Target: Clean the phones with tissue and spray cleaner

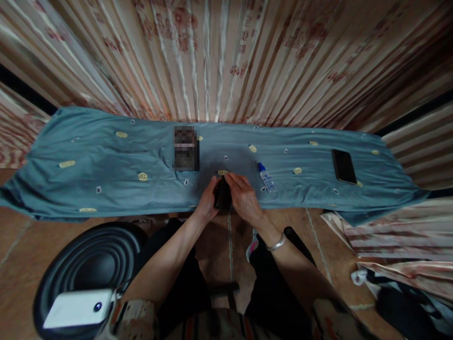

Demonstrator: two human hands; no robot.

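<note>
Both my hands meet over the near edge of a table covered by a teal patterned cloth [106, 160]. Between them is a small dark object [222, 196], perhaps a pouch or cloth; its details are too dark to tell. My left hand [208, 200] grips its left side. My right hand [244, 198], with a silver bracelet on the wrist, covers its top and right side. A small clear bottle with a blue cap [266, 177] lies just right of my right hand.
A black phone [343, 166] lies far right on the cloth. A blurred dark rectangular item [185, 148] lies behind my hands. Striped curtains hang behind the table. A black round stool [92, 264] with a white power bank [76, 308] stands at lower left.
</note>
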